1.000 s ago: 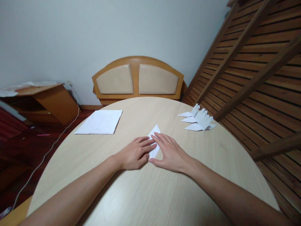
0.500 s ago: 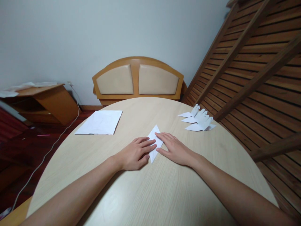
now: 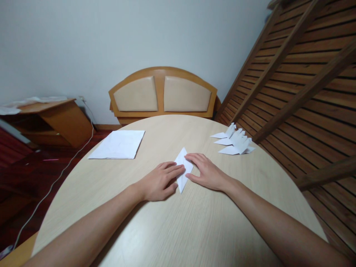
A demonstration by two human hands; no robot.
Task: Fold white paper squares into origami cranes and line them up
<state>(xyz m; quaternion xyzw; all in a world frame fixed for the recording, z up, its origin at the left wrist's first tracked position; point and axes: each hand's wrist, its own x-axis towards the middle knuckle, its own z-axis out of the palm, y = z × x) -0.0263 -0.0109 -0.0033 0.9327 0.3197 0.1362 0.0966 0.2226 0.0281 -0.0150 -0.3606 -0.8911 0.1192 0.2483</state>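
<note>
Seemingly done: three paper birds (image 3: 236,148) by the counter's (image 3: 172,233) far right edge | likely part-folded: paper diamond (image 3: 188,167), mid-counter | left hand (image 3: 160,182) flat on it, unclenched; right hand (image 3: 208,172), thumb and fingers parted, at its right side | untouched: paper stack (image 3: 118,145), far left edge

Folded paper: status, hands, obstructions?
Left hand fingers across folded paper; right hand at its right edge. Paper diamond-shaped, on table. Paper stack and folded birds apart, either side.

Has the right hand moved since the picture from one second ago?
Yes: the right hand has shifted slightly rightward and away from the person, closer to the padded headboard, which is fixed in view.
</note>
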